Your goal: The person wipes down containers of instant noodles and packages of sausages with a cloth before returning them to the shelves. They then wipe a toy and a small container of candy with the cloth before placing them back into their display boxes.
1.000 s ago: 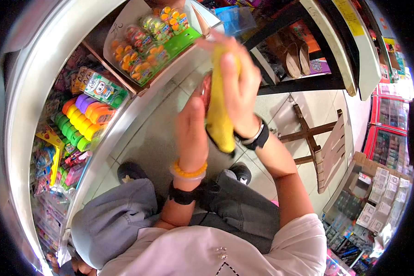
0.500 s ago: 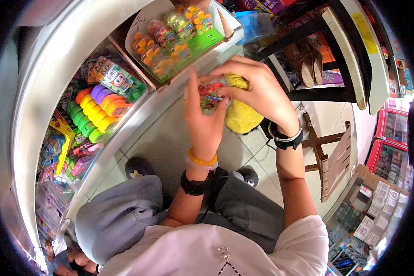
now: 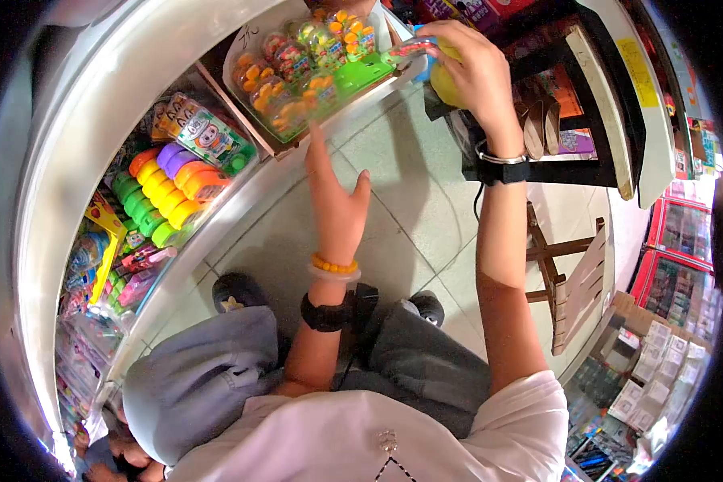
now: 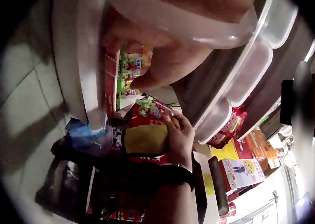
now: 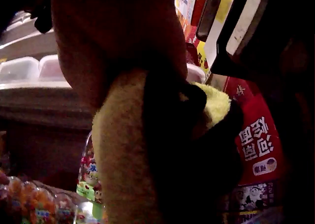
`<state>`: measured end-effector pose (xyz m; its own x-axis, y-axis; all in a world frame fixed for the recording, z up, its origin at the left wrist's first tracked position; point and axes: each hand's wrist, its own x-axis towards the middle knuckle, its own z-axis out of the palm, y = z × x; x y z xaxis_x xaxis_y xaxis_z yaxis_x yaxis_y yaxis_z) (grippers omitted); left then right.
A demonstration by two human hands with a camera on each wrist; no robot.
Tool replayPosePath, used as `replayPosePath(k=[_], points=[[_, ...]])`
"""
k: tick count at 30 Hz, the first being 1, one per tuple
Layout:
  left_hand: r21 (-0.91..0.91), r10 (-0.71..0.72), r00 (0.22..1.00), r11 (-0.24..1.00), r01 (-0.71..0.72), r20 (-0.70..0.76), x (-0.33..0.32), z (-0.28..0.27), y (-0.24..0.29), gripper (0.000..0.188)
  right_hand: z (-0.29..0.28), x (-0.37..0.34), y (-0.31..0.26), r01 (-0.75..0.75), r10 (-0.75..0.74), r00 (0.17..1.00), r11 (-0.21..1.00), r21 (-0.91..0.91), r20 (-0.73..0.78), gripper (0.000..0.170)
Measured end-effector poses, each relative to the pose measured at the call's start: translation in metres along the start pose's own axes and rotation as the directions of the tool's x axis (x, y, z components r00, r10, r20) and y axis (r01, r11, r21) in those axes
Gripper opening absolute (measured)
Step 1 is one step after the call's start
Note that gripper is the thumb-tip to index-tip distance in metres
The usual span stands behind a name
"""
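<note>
My right hand (image 3: 478,76) grips a fuzzy yellow cloth (image 3: 448,87) with black edging, together with a clear candy container (image 3: 410,51) that has red pieces inside. Both are up beside the right end of a display box (image 3: 365,74) with a green front. In the left wrist view the candy container (image 4: 153,105) juts out from the fingers above the yellow cloth (image 4: 146,139). My left hand (image 3: 335,197) holds nothing; its index finger points up at the box's front edge and its thumb stands apart. Several clear candy containers (image 3: 269,92) sit in the box.
Left of the box, a shelf holds colourful rings (image 3: 157,193) and a cartoon packet (image 3: 209,132). A black-framed rack (image 3: 554,169) stands right, above a brown wooden stool (image 3: 550,257). Stacked small white boxes (image 3: 655,361) lie lower right. Tiled floor (image 3: 386,193) shows below.
From being rubbed between both hands, the candy container and yellow cloth have gone up and right in my right hand. My left hand has let go and stays lower left.
</note>
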<state>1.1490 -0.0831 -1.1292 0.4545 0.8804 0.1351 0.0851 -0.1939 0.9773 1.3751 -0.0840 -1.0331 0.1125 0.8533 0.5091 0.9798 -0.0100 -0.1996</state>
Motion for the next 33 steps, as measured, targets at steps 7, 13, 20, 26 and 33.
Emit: replayPosePath(k=[7,13,20,26,33], points=[[0.176,0.016,0.999,0.984,-0.025,0.052,-0.004,0.001,-0.012,0.091,0.039,0.010,0.012,0.044,-0.046,0.990,0.999,0.012,0.133,0.024],[0.165,-0.023,0.995,0.986,0.007,0.098,-0.003,-0.003,-0.017,0.092,0.044,0.023,0.022,0.108,-0.095,0.977,0.992,-0.059,0.193,0.026],[0.150,-0.017,0.993,0.989,-0.001,0.120,-0.004,-0.001,-0.017,0.093,0.058,0.013,0.013,0.156,-0.116,0.954,0.980,-0.126,0.275,0.024],[0.083,-0.095,0.978,0.993,0.081,0.183,-0.003,-0.002,-0.011,0.087,0.050,0.026,0.022,0.124,-0.138,0.984,0.984,0.126,0.109,0.035],[0.164,0.062,0.988,0.983,-0.085,0.143,-0.005,0.009,-0.017,0.081,0.044,0.064,-0.006,-0.030,0.048,0.977,0.996,-0.090,0.207,0.021]])
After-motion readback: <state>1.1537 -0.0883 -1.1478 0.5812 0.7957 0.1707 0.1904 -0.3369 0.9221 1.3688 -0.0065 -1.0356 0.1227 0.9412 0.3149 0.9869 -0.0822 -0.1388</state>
